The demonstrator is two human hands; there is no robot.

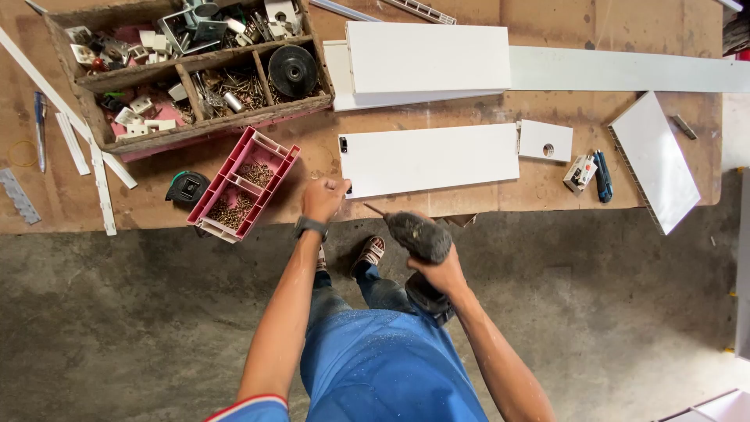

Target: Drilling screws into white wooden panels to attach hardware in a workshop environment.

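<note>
Pinning the near left corner of a white panel [428, 159] with the left hand [323, 197], fingers curled at the panel's edge, the person has the right hand [440, 270] wrapped fully closed around a dusty cordless drill [418, 236]. The drill's bit [373, 209] points up-left toward that same corner, tip just short of the panel edge and close beside the left fingertips. View is steep, so whether the left fingers pinch a screw or just press the panel is hard to tell; likely something small is held there.

Risks, as judged: the bit sits very near the left fingers, so a slip off the corner could catch them. The panel lies at the front edge of the wooden workbench [484, 205], held at one corner only; drill torque could swing it or push it off the edge. Driving this close to the corner might also crack the thin panel.

Relative to the grip: the panel stretches right and away from the left hand, flat on the bench; the drill is held off the bench, over the floor, below the panel's corner.

Nearby: red screw tray [244, 184] just left of the left hand, tape measure [187, 187] beside it, wooden parts box [187, 70] behind, small white piece with a hole [544, 141] at the panel's right end.
</note>
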